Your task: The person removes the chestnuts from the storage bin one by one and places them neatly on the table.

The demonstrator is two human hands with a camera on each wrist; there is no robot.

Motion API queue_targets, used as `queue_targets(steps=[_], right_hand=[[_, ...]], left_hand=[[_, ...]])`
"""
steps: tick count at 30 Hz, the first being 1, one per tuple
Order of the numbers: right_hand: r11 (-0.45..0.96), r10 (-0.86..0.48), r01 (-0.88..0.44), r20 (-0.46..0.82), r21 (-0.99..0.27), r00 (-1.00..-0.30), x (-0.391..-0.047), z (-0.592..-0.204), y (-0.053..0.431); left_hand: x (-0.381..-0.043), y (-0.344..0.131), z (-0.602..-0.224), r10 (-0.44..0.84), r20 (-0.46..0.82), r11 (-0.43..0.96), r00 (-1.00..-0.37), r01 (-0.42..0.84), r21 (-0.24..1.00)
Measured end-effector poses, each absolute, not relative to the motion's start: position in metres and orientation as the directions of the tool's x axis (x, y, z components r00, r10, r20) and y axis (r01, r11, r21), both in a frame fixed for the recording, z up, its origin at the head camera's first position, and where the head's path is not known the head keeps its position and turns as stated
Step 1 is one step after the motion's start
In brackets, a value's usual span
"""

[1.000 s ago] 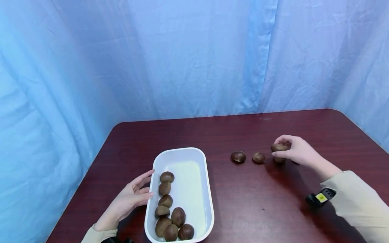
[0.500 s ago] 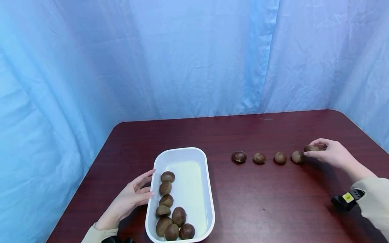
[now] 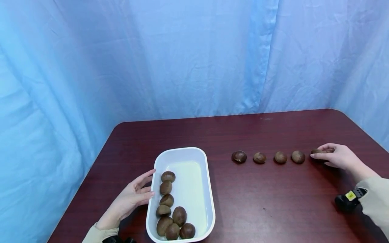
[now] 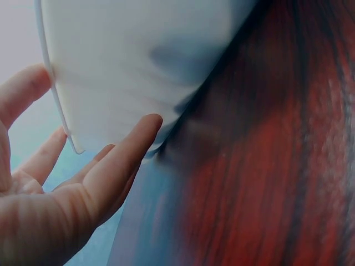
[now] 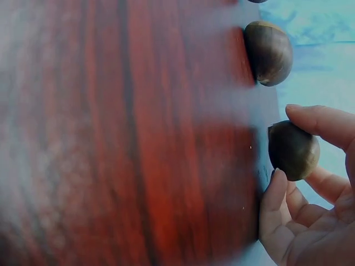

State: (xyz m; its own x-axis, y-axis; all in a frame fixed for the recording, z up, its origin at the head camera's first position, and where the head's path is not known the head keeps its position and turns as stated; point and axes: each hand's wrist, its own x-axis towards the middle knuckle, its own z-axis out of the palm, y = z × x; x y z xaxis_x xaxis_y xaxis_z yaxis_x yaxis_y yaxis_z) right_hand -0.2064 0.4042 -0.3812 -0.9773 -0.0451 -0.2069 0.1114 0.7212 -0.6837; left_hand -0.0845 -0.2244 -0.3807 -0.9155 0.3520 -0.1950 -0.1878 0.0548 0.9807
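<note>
My right hand (image 3: 341,157) pinches a brown chestnut (image 3: 317,151) at the right end of a row on the table. The right wrist view shows this chestnut (image 5: 294,151) between thumb and fingers, low by the tabletop; whether it touches the wood I cannot tell. Several more chestnuts lie in the row to its left, the nearest chestnut (image 3: 298,157) a short gap away. My left hand (image 3: 130,199) rests against the left side of a white tray (image 3: 209,202), fingers fairly straight. In the left wrist view the fingers (image 4: 119,160) touch the tray's outer wall (image 4: 105,72).
Inside the tray, several chestnuts (image 3: 179,216) lie along the left side and near end. The dark red wooden table (image 3: 261,195) has rounded far corners. Light blue curtains (image 3: 194,60) hang behind it and on both sides.
My right hand has moved right along the row, leaving two chestnuts spaced out on the table, then lowered slightly with another chestnut in its fingers. The left hand and tray have stayed put.
</note>
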Motion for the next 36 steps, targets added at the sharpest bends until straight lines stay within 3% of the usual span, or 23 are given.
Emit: queue_targets(steps=[36], right_hand=[[0.734,-0.050,0.138,-0.255,-0.665,-0.966,-0.205,-0.382,0.421]], left_hand=[[-0.084,-0.225,-0.384,0.360,-0.179,0.030,-0.915,-0.181,0.983]])
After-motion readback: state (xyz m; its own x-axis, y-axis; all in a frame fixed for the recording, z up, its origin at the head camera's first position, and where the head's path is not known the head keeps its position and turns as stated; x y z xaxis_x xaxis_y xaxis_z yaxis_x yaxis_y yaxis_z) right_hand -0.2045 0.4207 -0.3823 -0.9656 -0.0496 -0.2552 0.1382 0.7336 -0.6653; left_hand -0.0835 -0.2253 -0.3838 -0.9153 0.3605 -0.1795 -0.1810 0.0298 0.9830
